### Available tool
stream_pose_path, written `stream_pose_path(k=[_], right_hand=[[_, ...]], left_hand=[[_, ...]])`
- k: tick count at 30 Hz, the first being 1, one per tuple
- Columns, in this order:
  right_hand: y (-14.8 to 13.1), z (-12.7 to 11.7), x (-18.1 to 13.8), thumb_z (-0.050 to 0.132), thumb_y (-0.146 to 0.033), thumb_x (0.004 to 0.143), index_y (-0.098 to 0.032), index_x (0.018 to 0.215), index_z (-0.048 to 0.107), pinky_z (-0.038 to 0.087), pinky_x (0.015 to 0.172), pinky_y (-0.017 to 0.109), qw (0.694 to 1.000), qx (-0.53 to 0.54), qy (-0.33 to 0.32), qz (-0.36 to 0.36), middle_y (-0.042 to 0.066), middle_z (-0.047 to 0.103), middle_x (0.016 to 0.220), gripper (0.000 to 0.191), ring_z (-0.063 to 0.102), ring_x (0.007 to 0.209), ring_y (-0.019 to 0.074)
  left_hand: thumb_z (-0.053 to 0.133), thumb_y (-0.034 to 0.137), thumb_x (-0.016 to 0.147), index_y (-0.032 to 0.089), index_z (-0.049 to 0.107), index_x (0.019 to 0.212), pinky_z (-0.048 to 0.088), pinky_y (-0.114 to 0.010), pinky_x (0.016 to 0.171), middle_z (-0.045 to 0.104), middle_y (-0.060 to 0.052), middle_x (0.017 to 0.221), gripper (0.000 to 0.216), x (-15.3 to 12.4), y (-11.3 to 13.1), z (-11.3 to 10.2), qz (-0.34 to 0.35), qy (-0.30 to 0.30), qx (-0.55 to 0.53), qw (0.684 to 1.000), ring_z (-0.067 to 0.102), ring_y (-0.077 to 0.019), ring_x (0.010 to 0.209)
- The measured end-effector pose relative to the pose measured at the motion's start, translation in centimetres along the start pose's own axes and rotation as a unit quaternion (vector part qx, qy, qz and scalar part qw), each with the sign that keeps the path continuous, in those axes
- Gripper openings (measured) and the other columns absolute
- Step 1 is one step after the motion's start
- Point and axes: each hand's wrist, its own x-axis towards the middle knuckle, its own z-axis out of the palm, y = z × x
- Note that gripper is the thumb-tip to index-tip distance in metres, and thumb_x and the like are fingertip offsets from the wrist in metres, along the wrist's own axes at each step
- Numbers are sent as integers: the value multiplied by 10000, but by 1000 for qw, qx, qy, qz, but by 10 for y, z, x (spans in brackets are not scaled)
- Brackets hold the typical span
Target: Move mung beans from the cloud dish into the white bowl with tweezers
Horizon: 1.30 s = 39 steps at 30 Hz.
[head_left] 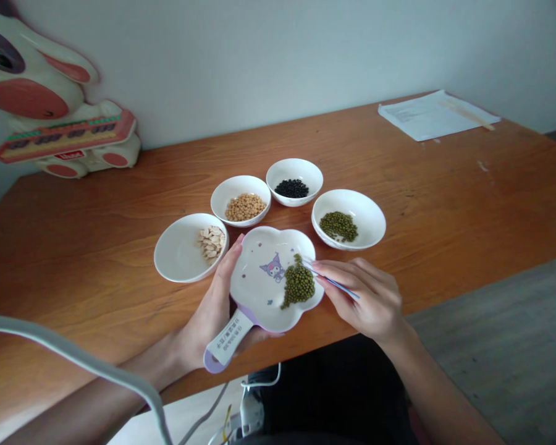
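My left hand (pixel 213 312) grips a flower-shaped white plate (pixel 259 290) with a purple handle and a cartoon print, tilted above the table's front edge. A pile of green mung beans (pixel 298 284) lies on the plate's right side. My right hand (pixel 366 296) pinches thin tweezers (pixel 333 282) whose tips touch the bean pile. Beyond the plate stand white bowls: one with pale seeds (pixel 178 256), one with yellow soybeans (pixel 241 188), one with black beans (pixel 294 170), one with green mung beans (pixel 366 213).
The brown wooden table (pixel 445 191) runs to a white wall. A rabbit-shaped toy keyboard (pixel 60 123) sits at the back left. Papers with a wooden stick (pixel 435 114) lie at the back right. A grey cable (pixel 88 364) crosses the lower left.
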Motion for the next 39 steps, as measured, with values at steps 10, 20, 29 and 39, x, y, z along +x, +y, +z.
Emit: stream_pose_path(k=[10, 20, 29, 39], right_hand=[[1, 4, 1, 792, -16, 928, -244, 1508, 638, 662, 757, 312, 999, -37, 9, 9, 63, 850, 1222, 642, 828, 905, 183], [-2, -1, 2, 749, -12, 945, -278, 1539, 610, 641, 712, 290, 1000, -6, 12, -13, 19, 871, 1123, 666, 809, 817, 161], [-2, -3, 2, 693, -39, 983, -202, 1300, 690, 580, 693, 293, 999, -33, 9, -26, 36, 859, 970, 357, 778, 768, 153], [-2, -1, 4, 693, -42, 972, -225, 1232, 699, 581, 668, 295, 999, -25, 17, -13, 22, 829, 917, 318, 748, 736, 159]], left_hand=[[1025, 538, 746, 298, 70, 1801, 165, -762, 1393, 145, -162, 1875, 1443, 0, 2, 1, -1, -7, -8, 1000, 207, -532, 1705], [1020, 507, 765, 310, 66, 1803, 201, -773, 1385, 109, -138, 1885, 1424, 0, 3, -2, 30, -15, -2, 999, 197, -517, 1713], [1015, 445, 786, 243, 64, 1802, 233, -782, 1363, 116, -228, 1868, 1406, 0, 4, -2, 50, -20, 6, 999, 189, -520, 1712], [1011, 451, 786, 269, 66, 1803, 247, -729, 1386, 104, -184, 1880, 1401, 0, 4, -4, 58, -20, 13, 998, 194, -495, 1720]])
